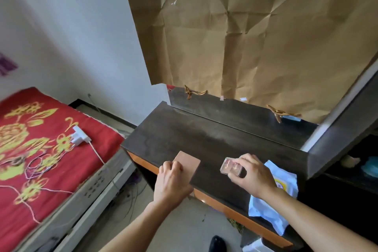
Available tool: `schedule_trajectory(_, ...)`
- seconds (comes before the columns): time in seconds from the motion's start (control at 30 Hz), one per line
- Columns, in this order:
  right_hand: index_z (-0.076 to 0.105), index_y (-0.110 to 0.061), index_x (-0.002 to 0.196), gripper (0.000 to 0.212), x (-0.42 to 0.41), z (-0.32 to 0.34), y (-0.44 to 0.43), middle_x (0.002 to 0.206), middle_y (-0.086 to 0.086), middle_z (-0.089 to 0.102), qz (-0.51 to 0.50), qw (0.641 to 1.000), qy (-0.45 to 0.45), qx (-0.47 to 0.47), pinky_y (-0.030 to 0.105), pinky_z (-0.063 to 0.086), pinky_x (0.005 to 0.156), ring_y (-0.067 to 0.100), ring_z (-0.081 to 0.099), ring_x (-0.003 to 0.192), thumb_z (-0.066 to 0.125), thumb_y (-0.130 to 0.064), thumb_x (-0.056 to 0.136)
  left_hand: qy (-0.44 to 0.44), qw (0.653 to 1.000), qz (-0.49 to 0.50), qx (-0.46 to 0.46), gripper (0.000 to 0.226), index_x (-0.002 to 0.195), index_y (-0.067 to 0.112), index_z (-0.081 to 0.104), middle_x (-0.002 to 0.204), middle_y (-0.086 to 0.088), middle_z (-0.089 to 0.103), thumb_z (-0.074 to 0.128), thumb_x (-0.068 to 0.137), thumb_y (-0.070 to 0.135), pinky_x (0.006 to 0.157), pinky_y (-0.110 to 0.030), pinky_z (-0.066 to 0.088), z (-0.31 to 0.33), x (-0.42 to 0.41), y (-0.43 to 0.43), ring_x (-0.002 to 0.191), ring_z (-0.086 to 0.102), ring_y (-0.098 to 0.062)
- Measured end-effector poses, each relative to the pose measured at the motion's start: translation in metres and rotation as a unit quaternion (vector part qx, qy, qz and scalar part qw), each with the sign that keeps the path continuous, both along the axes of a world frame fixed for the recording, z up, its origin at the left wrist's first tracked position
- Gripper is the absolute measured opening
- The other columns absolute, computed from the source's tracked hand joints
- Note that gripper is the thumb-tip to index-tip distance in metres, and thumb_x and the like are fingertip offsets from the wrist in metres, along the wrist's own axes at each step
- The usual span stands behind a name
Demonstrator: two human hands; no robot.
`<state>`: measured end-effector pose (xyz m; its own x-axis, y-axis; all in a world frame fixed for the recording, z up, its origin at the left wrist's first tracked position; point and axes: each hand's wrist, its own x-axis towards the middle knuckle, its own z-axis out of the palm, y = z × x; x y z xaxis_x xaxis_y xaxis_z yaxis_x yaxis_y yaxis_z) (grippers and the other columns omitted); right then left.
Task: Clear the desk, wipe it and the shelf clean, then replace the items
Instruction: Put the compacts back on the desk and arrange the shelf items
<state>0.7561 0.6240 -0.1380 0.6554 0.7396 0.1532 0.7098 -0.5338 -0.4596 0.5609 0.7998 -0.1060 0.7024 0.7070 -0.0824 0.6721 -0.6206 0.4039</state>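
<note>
The dark wooden desk (184,135) stretches from the lower right up to the left, with a mirror strip behind it. My left hand (172,182) grips a flat pinkish-brown case (189,161) at the desk's front left edge. My right hand (253,176) holds a small clear box with a pink inside (230,166) just above the desktop. A light blue cloth or packet (272,210) lies on the desk under my right wrist. The shelf (347,161) is the dark unit at the right, its inside dim.
Crumpled brown paper (245,37) covers the mirror above the desk. A bed with a red flowered cover (36,149) stands at the left, with a white plug adapter (80,135) and cables on it. Bare floor (184,227) lies between bed and desk.
</note>
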Motion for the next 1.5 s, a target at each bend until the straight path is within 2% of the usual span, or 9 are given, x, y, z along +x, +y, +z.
schedule_trajectory(0.13,0.069,-0.027,0.099,0.037,0.018,-0.02,0.072,0.097,-0.01,0.06,0.016,0.998,0.046,-0.029,0.028,0.047,0.073,0.016,0.058,0.094,0.072,-0.046,0.067,0.034,0.999,0.028,-0.012,0.053,0.11,0.022,0.046,0.116,0.003,0.041,0.068,0.067,0.044,0.081,-0.028,0.044,-0.014,0.004,0.067,0.108,0.041,-0.019)
schedule_trajectory(0.47,0.061,-0.029,0.112,0.04,0.05,-0.044,0.204,0.111,-0.01,0.054,0.044,0.993,0.079,-0.078,0.03,0.046,0.08,0.014,0.05,0.107,0.061,-0.05,0.079,0.082,0.994,0.062,-0.029,0.05,0.111,0.021,0.048,0.116,0.0,0.043,0.066,0.069,0.039,0.083,-0.032,0.046,-0.041,0.042,0.208,0.108,0.042,-0.021)
schedule_trajectory(0.7,0.057,-0.03,0.118,0.041,0.063,-0.07,0.268,0.113,-0.009,0.051,0.005,0.988,0.088,-0.129,0.027,0.044,0.076,0.014,0.048,0.105,0.059,-0.05,0.083,0.115,0.992,-0.006,-0.052,0.053,0.116,0.018,0.045,0.12,-0.004,0.042,0.066,0.073,0.042,0.089,-0.036,0.045,-0.078,0.101,0.302,0.113,0.04,-0.024)
schedule_trajectory(0.93,0.049,-0.03,0.125,0.043,0.083,-0.086,0.366,0.12,-0.007,0.048,-0.062,0.985,0.095,-0.133,0.03,0.047,0.081,0.016,0.045,0.111,0.06,-0.043,0.086,0.121,0.988,-0.084,-0.04,0.056,0.124,0.019,0.04,0.129,-0.007,0.039,0.064,0.079,0.043,0.093,-0.038,0.046,-0.115,0.166,0.395,0.115,0.041,-0.027)
schedule_trajectory(1.13,0.052,-0.019,0.112,0.037,0.095,-0.109,0.428,0.121,-0.001,0.049,-0.098,0.98,0.093,-0.143,0.038,0.05,0.077,0.023,0.047,0.109,0.068,-0.032,0.082,0.12,0.986,-0.108,-0.043,0.063,0.124,0.02,0.037,0.13,-0.008,0.038,0.068,0.078,0.05,0.089,-0.041,0.05,-0.14,0.19,0.426,0.114,0.043,-0.028)
schedule_trajectory(1.23,0.052,-0.019,0.112,0.037,0.1,-0.12,0.444,0.128,0.0,0.048,-0.103,0.978,0.078,-0.161,0.039,0.049,0.081,0.025,0.045,0.116,0.069,-0.028,0.08,0.117,0.985,-0.124,-0.03,0.063,0.126,0.018,0.039,0.129,-0.008,0.038,0.065,0.079,0.052,0.089,-0.039,0.048,-0.147,0.195,0.43,0.114,0.043,-0.028)
schedule_trajectory(1.37,0.051,-0.02,0.113,0.037,0.099,-0.122,0.447,0.149,0.005,0.031,-0.11,0.975,0.09,-0.169,0.043,0.046,0.092,0.027,0.034,0.13,0.068,-0.026,0.081,0.094,0.985,-0.141,-0.026,0.045,0.129,0.017,0.045,0.141,-0.01,0.035,0.051,0.092,0.043,0.096,-0.041,0.041,-0.146,0.195,0.436,0.124,0.036,-0.031)
schedule_trajectory(1.43,0.052,-0.02,0.12,0.039,0.096,-0.118,0.436,0.152,0.006,0.025,-0.118,0.975,0.096,-0.165,0.042,0.045,0.095,0.027,0.031,0.133,0.066,-0.027,0.084,0.085,0.987,-0.137,-0.003,0.039,0.127,0.016,0.05,0.148,-0.01,0.031,0.045,0.096,0.038,0.103,-0.043,0.033,-0.139,0.194,0.433,0.131,0.031,-0.032)
schedule_trajectory(1.5,0.052,-0.02,0.123,0.039,0.092,-0.11,0.415,0.15,0.005,0.029,-0.137,0.975,0.097,-0.144,0.041,0.046,0.093,0.025,0.034,0.132,0.062,-0.027,0.086,0.057,0.988,-0.146,0.013,0.034,0.122,0.015,0.055,0.145,-0.012,0.037,0.047,0.095,0.033,0.104,-0.044,0.033,-0.128,0.195,0.422,0.128,0.036,-0.033)
